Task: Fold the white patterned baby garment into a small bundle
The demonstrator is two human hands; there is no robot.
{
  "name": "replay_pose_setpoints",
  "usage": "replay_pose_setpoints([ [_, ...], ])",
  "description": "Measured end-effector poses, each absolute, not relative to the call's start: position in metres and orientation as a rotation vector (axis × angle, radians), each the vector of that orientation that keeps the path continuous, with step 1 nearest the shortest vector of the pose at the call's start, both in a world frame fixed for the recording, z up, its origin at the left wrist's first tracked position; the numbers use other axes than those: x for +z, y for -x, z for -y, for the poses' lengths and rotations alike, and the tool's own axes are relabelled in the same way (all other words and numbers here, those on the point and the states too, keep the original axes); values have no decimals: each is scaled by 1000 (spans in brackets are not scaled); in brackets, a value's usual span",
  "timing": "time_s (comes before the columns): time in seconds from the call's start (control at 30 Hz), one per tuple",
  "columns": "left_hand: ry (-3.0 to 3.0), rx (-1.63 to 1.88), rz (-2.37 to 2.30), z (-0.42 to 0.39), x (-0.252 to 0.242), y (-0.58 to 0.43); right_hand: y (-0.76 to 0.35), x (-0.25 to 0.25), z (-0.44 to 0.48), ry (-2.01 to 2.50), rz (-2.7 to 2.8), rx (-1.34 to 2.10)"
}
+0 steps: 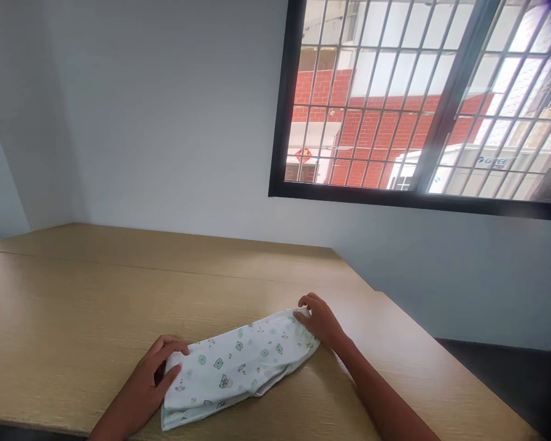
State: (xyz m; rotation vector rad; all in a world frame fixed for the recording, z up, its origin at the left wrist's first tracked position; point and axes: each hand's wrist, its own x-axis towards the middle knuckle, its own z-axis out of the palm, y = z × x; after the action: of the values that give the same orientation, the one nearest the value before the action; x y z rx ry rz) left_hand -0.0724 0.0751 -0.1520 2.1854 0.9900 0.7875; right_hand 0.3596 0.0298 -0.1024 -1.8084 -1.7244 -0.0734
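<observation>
A folded white cloth [243,361] with small green and grey bear-like prints lies across the wooden table in front of me, slanting up toward the right. Its lower edge shows stacked layers and a small crease. My left hand [153,370] grips the left end, with thumb and forefinger over the corner and the other fingers partly hidden behind. At the far right end, my right hand [320,320] has its thumb on the fabric and its fingers curled around the edge. What kind of garment or cloth it is, the folds do not show.
The pale wooden table [96,306] has a seam running across its back part, and its right edge slants toward me. Behind it stands a plain wall [165,110] with a barred, black-framed window [278,122] at the upper right. Dark floor [509,373] shows beyond the right edge.
</observation>
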Motion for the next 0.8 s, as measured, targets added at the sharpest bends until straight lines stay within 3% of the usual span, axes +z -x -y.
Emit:
replay_pose_setpoints([
  [0.2, -2289, 941, -1031, -29, -118, 48, -337, -85, -25, 1658, 1806, -132],
  [0.33, -2393, 659, -898, 13, -92, 12, -315, -96, -29, 1504, 2019, -30],
  [0.47, -2629, 508, -923, 8, -100, -10, -318, -132, -44, 1441, 2298, -65],
  [0.8, -2262, 947, -1545, -53, -132, 36, -335, -141, -42, 1339, 2239, 78],
])
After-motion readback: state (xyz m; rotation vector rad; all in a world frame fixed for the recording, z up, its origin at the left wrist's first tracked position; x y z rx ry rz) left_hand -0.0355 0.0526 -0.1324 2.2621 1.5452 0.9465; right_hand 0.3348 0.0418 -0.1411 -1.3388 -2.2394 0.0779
